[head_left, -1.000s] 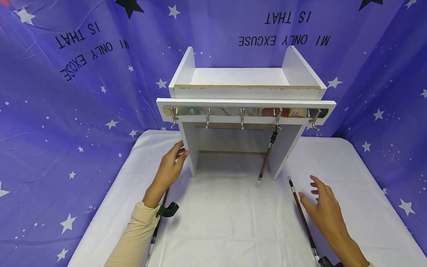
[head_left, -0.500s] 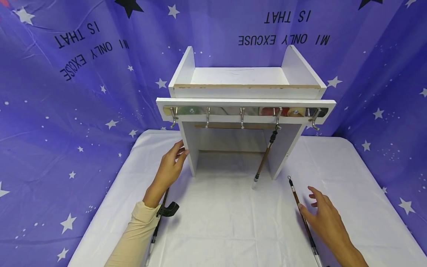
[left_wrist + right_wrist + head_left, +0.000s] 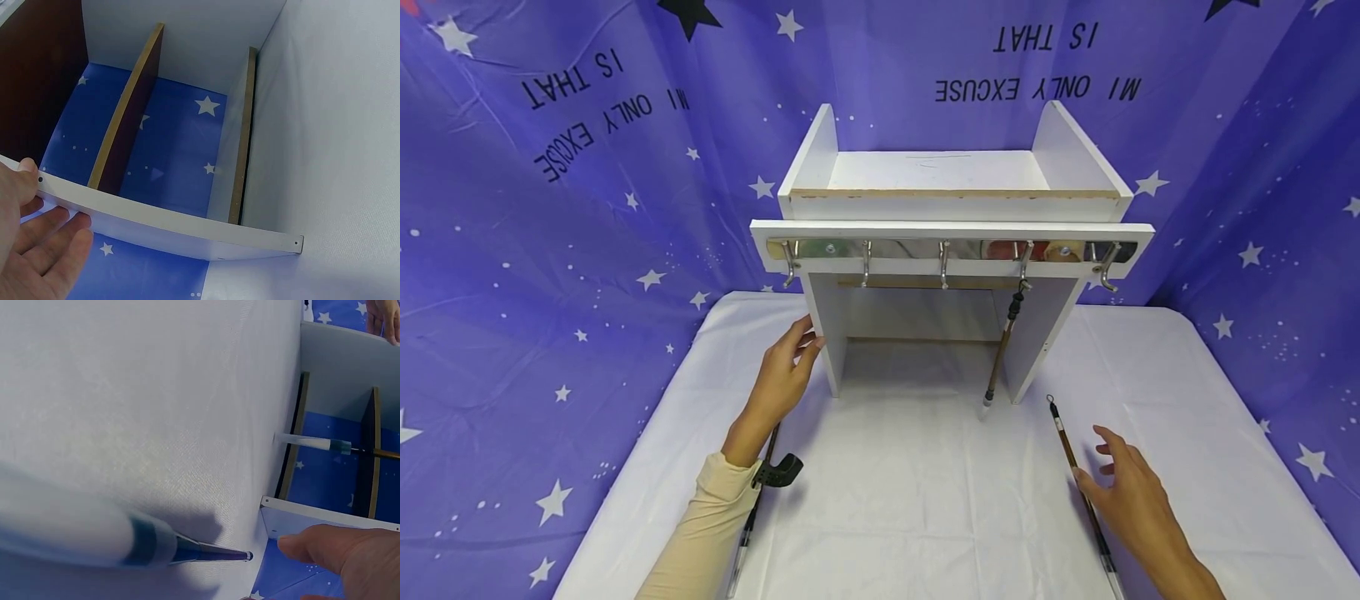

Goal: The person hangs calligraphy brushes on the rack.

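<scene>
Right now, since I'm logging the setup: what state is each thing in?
White shelf, standing upright on the cloth.
Hanging brush, on the fourth hook from the left.
Other four hooks, bare.
Left brush, lying down, partly hidden by the forearm.
Right brush, lying on the cloth.
Left hand, touching the shelf's side.
Right hand, by the right brush, contact unclear.

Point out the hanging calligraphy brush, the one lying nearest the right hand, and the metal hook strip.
Hanging calligraphy brush [image 3: 1001, 358]: head view, brown handle.
Lying calligraphy brush [image 3: 1067, 450]: head view, brown handle.
Metal hook strip [image 3: 964, 250]: head view, plate between hooks.
</scene>
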Available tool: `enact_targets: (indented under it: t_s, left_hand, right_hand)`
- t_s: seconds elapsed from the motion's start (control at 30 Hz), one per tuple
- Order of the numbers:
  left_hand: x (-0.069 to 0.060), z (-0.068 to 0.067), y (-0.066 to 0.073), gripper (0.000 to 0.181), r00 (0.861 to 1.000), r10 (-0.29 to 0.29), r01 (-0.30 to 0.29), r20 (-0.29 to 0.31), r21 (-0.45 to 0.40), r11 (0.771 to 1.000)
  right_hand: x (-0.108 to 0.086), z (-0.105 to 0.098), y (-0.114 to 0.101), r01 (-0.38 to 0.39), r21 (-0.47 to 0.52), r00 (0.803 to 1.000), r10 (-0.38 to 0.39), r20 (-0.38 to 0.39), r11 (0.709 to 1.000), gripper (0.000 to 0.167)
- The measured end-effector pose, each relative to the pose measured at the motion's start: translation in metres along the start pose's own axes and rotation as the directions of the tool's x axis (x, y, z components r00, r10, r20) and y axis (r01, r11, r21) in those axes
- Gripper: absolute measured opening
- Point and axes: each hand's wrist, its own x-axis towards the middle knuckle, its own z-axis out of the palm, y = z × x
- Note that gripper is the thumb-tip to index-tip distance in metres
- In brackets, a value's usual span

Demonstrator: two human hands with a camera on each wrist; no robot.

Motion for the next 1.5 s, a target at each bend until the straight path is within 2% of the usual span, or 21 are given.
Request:
enact_targets:
  t_s: [0.37, 0.6, 0.93, 1.27, 1.5]
  left_hand:
    - [0.0002, -0.0007, -0.0009, 0.046, 1.000, 0.007, -0.007, -0.002, -0.001, 1.000]
    - [0.0001, -0.0004, -0.0003, 0.046, 1.000, 0.005, -0.004, -0.006, 0.007, 1.000]
    - [0.0004, -0.0001, 0.0000, 0.045, 1.000, 0.009, -0.009, -0.012, 0.002, 1.000]
    - [-0.0011, 0.0003, -0.0001, 0.045, 1.000, 0.009, -0.009, -0.013, -0.003, 1.000]
    - [-0.0005, 0.0004, -0.0006, 0.045, 1.000, 0.013, -0.013, -0.013, 0.002, 1.000]
  right_hand:
    - [-0.0020, 0.0001, -0.0023, -0.065, -0.028, 0.990, 0.068, 0.126, 0.997, 0.073]
    - [-0.0001, 0.0012, -0.0007, -0.111, -0.024, 0.971, 0.114, 0.209, 0.994, 0.073]
    - [0.0005, 0.0031, 0.0014, -0.131, -0.013, 0.949, 0.129, 0.287, 0.991, 0.076]
    - [-0.0029, 0.0059, 0.0031, -0.127, -0.016, 0.944, 0.126, 0.306, 0.992, 0.074]
    - [-0.0010, 0.0073, 0.0021, -0.152, -0.034, 0.935, 0.155, 0.318, 0.988, 0.072]
